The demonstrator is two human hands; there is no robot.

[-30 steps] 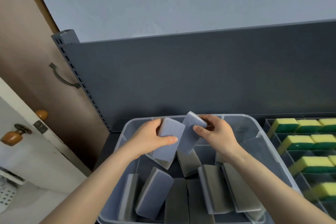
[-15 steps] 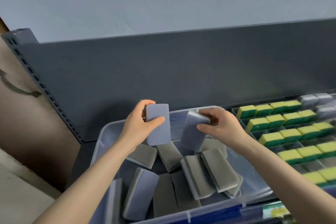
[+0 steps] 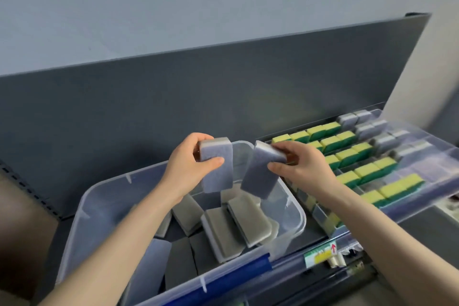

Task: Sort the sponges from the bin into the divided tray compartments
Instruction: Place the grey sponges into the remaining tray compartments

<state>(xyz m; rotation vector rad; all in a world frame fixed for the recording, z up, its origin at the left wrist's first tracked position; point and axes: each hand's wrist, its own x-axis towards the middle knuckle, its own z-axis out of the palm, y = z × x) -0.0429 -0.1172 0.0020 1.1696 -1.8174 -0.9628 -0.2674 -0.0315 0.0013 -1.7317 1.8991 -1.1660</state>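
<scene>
A clear plastic bin (image 3: 99, 196) fills the lower left of the frame, with grey sponges (image 3: 223, 228) lying loose and overlapping on its floor. Above its far rim, the left hand (image 3: 188, 166) grips a blue-grey sponge (image 3: 217, 174) by the upper end, thumb across the front face, so that it hangs upright over the bin. Just beside it, apart by a narrow gap, a second blue-grey sponge (image 3: 259, 176) tilts; the right hand (image 3: 303, 166) pinches its top corner from the right. Lower right of the bin, a small shelf label (image 3: 320, 254) shows green, a yellow patch and a red arrow; its writing is too blurred to read. The divided tray (image 3: 409, 206) stretches toward the upper right, with rows of yellow-green sponges (image 3: 367, 171) and grey ones (image 3: 365, 129) at its far end.
</scene>
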